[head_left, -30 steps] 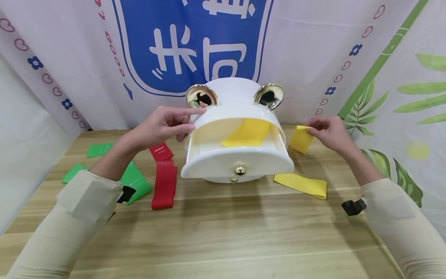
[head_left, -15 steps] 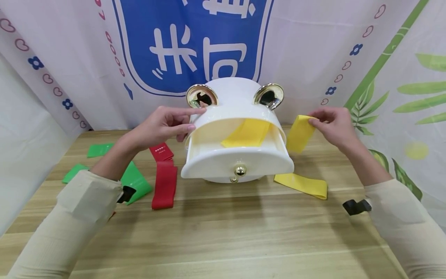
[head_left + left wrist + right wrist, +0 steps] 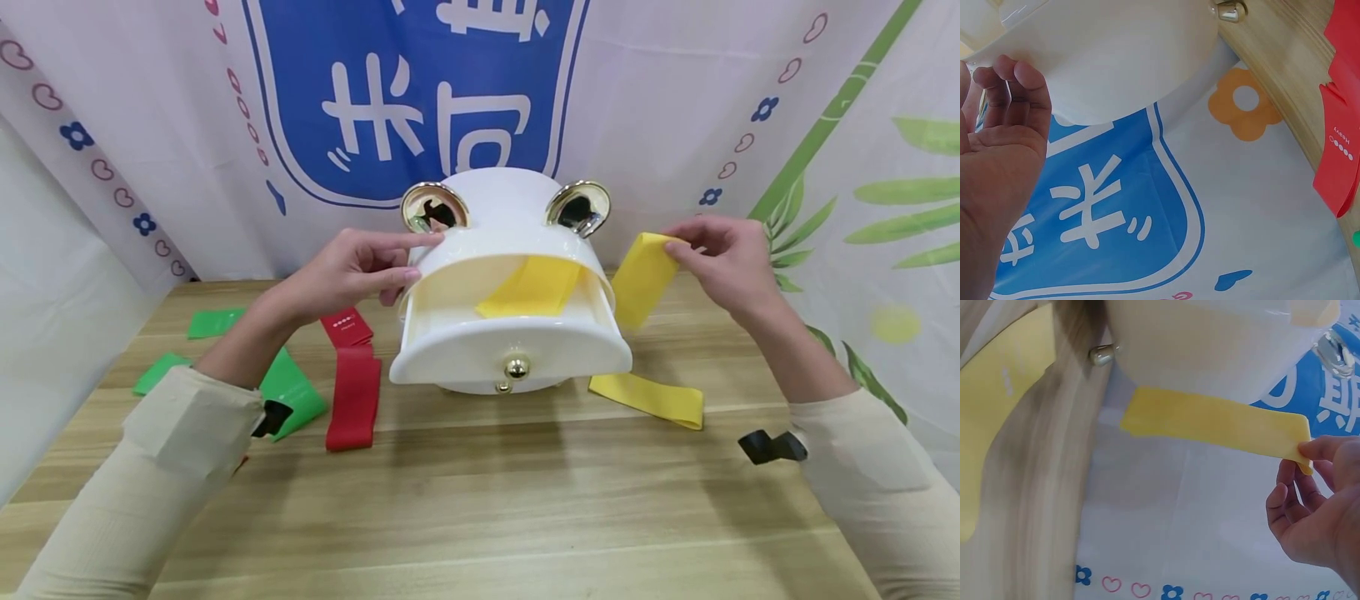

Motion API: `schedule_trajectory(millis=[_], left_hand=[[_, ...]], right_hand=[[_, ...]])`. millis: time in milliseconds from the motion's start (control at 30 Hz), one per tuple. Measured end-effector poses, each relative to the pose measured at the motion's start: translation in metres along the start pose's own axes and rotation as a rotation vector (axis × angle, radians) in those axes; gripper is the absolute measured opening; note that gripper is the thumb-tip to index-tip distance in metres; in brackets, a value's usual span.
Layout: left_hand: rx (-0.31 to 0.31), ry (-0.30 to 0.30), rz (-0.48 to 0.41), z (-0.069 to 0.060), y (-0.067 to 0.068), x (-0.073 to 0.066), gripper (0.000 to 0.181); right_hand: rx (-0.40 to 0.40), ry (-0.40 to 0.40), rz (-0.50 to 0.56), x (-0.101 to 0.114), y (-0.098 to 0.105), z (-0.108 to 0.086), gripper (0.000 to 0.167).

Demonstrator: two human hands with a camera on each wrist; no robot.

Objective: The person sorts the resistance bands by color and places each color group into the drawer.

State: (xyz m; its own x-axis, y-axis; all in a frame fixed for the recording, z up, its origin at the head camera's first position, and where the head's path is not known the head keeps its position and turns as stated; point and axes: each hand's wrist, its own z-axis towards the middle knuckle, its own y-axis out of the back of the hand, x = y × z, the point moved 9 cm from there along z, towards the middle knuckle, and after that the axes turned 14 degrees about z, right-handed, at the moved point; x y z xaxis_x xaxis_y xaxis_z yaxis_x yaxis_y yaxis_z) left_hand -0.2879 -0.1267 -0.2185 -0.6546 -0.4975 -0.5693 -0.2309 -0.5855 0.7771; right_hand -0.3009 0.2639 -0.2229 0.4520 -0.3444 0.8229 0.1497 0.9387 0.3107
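Observation:
In the head view a white frog-shaped drawer box [image 3: 502, 208] stands on the table, its upper drawer [image 3: 450, 354] pulled out. Inside lies a folded yellow resistance band [image 3: 532, 287]. My left hand [image 3: 345, 271] rests on the box's left side, index finger and thumb extended over its edge; the left wrist view has the other fingers bent, close to the shell. To the right of the box, my right hand [image 3: 723, 254] pinches one end of another yellow resistance band [image 3: 1216, 425] between thumb and fingers. Its length hangs down beside the box, partly behind the drawer.
A third yellow band [image 3: 652, 398] lies front right of the box. Red bands [image 3: 354, 396] and green bands [image 3: 292, 392] lie on the wooden table [image 3: 480, 517] at left. A printed cloth [image 3: 637, 100] hangs directly behind the box.
My right hand has risen and drawn the pinched yellow band upward, so more of its length shows and its top leans right. The left hand and box stay put.

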Motion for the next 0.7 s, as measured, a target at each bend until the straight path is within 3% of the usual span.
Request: schedule_trajectory(millis=[700], left_hand=[[-0.001, -0.006, -0.021, -0.001, 0.001, -0.002, 0.050]], right_hand=[[-0.086, 0.141, 0.203, 0.052, 0.001, 0.008, 0.013]])
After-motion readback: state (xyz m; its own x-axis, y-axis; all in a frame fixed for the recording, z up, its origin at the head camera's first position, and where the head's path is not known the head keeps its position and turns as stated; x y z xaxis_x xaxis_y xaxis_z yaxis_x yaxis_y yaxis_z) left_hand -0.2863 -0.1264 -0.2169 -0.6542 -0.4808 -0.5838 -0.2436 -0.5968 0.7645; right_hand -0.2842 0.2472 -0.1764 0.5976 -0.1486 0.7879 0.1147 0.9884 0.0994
